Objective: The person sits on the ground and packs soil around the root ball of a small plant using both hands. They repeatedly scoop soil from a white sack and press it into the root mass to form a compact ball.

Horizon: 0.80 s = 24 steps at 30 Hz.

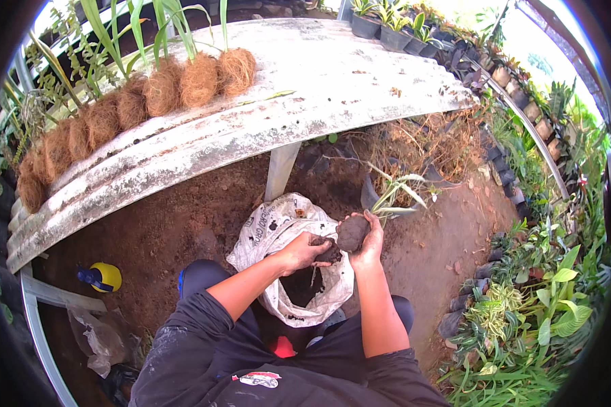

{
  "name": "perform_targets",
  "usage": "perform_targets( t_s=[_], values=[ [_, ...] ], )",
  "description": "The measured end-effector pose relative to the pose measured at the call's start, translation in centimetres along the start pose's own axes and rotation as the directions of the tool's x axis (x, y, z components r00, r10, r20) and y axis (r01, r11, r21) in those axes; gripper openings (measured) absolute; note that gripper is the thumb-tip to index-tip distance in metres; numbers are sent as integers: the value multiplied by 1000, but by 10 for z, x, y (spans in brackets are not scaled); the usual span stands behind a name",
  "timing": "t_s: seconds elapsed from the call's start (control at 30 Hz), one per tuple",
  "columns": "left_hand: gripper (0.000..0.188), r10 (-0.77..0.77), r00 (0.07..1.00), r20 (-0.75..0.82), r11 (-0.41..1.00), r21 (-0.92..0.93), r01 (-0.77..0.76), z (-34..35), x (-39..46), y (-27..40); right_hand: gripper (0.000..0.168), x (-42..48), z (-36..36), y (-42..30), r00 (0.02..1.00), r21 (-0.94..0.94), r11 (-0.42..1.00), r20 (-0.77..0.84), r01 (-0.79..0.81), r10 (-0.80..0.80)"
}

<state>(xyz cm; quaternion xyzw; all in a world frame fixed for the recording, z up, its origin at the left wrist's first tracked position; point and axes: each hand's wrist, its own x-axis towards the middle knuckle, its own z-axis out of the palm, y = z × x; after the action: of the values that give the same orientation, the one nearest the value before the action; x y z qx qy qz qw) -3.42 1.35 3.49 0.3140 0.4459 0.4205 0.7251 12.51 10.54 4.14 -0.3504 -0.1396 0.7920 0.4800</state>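
My right hand [367, 241] grips a dark, rounded ball of soil [353, 234] around a plant's roots. The plant's pale green leaves [399, 191] point away up and to the right. Just left of it, my left hand [305, 253] holds a clump of dark soil [328, 253] between thumb and fingers, close to the root ball. Both hands are over a white woven sack [272, 300] with its rim rolled down and dark soil [301, 287] inside. The sack stands on the ground between my knees.
Beyond the sack is a corrugated sheet tabletop [336, 76] on a metal leg [281, 170], bearing a row of fibre-wrapped plants [198, 79] and black potted plants [394, 36]. A yellow spray bottle [109, 277] lies at left. Leafy plants [555, 315] line the right side. Dry roots [438, 147] lie under the table edge.
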Motion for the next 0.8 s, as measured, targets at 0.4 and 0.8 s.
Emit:
perform_targets(
  t_s=[0.4,0.8],
  values=[
    [67,-21,997,74,898,-437,51,2,-1,4,19,-15,7,7,957,-195,941,-38,276,-289],
    [74,163,975,151,696,-718,-5,17,-2,4,9,-15,3,42,832,-502,693,107,517,-544]
  ],
)
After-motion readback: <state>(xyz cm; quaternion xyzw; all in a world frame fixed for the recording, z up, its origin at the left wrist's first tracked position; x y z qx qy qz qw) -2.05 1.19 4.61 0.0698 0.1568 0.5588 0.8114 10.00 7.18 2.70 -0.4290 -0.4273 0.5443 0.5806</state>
